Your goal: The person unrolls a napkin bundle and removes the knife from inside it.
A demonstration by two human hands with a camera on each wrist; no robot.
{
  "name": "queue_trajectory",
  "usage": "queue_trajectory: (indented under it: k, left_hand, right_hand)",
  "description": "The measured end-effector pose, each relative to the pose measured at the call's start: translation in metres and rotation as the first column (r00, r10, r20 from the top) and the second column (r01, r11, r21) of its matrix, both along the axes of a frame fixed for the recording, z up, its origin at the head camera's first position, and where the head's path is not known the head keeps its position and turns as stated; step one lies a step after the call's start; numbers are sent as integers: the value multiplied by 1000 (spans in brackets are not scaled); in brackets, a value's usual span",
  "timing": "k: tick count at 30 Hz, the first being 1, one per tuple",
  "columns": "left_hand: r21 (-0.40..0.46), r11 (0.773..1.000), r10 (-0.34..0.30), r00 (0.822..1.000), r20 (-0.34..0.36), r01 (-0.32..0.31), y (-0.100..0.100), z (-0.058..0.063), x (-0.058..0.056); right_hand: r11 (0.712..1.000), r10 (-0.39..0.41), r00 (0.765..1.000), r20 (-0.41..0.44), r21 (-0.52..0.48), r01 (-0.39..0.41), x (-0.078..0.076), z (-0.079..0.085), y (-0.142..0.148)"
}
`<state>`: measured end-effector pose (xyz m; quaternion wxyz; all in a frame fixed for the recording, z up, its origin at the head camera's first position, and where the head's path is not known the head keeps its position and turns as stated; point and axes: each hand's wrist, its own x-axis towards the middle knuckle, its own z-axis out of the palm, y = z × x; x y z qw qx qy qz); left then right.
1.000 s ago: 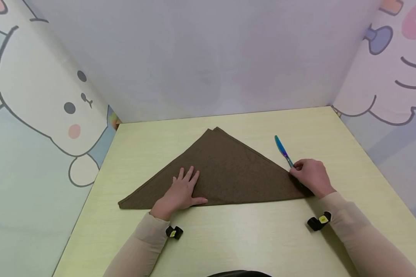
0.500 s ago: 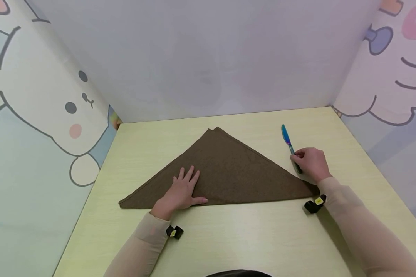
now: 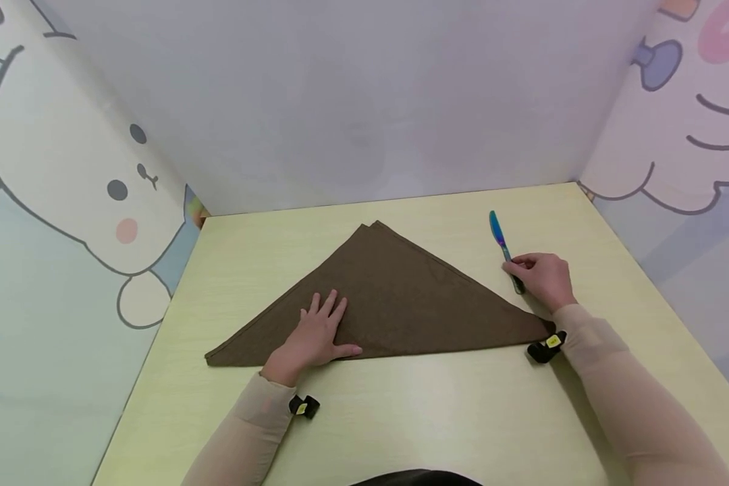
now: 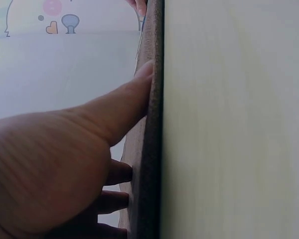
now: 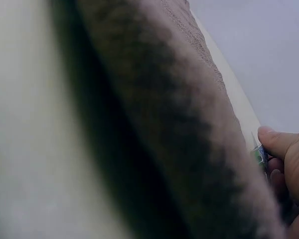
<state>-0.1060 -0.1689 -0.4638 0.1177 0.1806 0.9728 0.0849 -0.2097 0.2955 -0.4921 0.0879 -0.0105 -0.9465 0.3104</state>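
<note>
A brown cloth (image 3: 407, 290) lies folded into a wide triangle, its long edge toward me. My left hand (image 3: 312, 334) rests on the cloth left of centre, fingers spread and thumb along the near edge. In the left wrist view its thumb (image 4: 122, 102) touches the fold. Beyond the cloth's right slope, my right hand (image 3: 543, 277) pinches the handle of a table knife (image 3: 497, 228) with a shiny blue-purple blade pointing away from me. The right wrist view shows thumb and fingers (image 5: 275, 142) on the handle; the blurred cloth fills much of that view.
The pale wooden table (image 3: 449, 405) runs back to a plain light wall (image 3: 370, 108). Walls with cartoon animals (image 3: 67, 175) stand along both sides. Each wrist wears a small black camera (image 3: 304, 406). The right forearm passes over the cloth's right corner.
My right hand has moved away from me with the knife, off the cloth's right slope onto the table beyond it. The left hand and the cloth stay in place.
</note>
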Motion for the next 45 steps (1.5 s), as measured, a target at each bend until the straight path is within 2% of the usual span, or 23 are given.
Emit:
queue_trajectory:
  k: [9, 16, 22, 26, 32, 41, 45]
  left_hand:
    - [-3, 1000, 1, 1000, 12, -1, -2, 3, 0]
    - [-23, 1000, -6, 1000, 28, 6, -5, 3, 2]
    - [-7, 1000, -8, 1000, 10, 8, -6, 4, 5]
    - [-11, 1000, -4, 999, 35, 4, -5, 5, 7]
    - [-3, 1000, -14, 1000, 17, 14, -3, 6, 3]
    - [-27, 999, -16, 999, 39, 17, -7, 5, -1]
    - [-23, 1000, -18, 1000, 23, 18, -15, 6, -1]
  right_hand:
    - [999, -27, 1000, 2, -20, 27, -3, -3, -2]
    - [999, -23, 1000, 21, -29, 23, 1, -3, -6]
    - [999, -22, 1000, 17, -26, 22, 3, -4, -6]
    - [999, -21, 1000, 15, -29, 21, 2, -4, -5]
    - [998, -50, 999, 12, -31, 50, 1, -5, -3]
    - [999, -31, 999, 41, -36, 32, -4, -4, -7]
    - [999, -16, 997, 74, -43, 19, -4, 1, -5]
